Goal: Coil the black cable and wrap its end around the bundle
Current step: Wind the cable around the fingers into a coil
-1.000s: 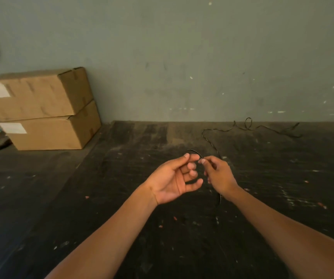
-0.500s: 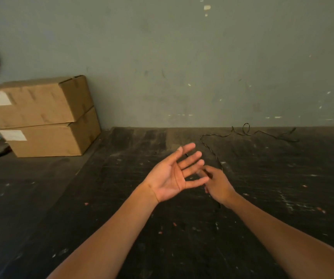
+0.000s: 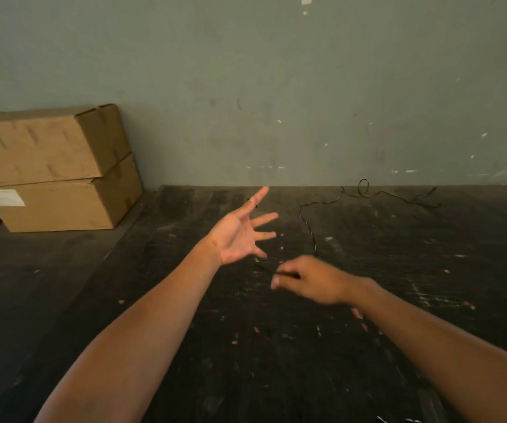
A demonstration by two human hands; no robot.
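Note:
A thin black cable (image 3: 307, 222) lies on the dark floor, snaking from a small loop near the wall at the right down toward my right hand. My right hand (image 3: 310, 282) is blurred, low over the floor, and pinches a short stretch of the cable between thumb and fingers. My left hand (image 3: 240, 233) is raised above and left of it, palm up, fingers spread and straight. A dark bit of cable seems to cross behind its index finger, but I cannot tell whether it touches. No coiled bundle is visible.
Two stacked cardboard boxes (image 3: 53, 169) stand at the left against the grey-green wall (image 3: 276, 87). The dark scuffed floor (image 3: 246, 346) stretches under both arms. Some dark clutter lies left of the boxes at the frame edge.
My left hand opened from curled fingers to a flat spread palm and lifted. My right hand drew away from it, down and toward me, with the cable.

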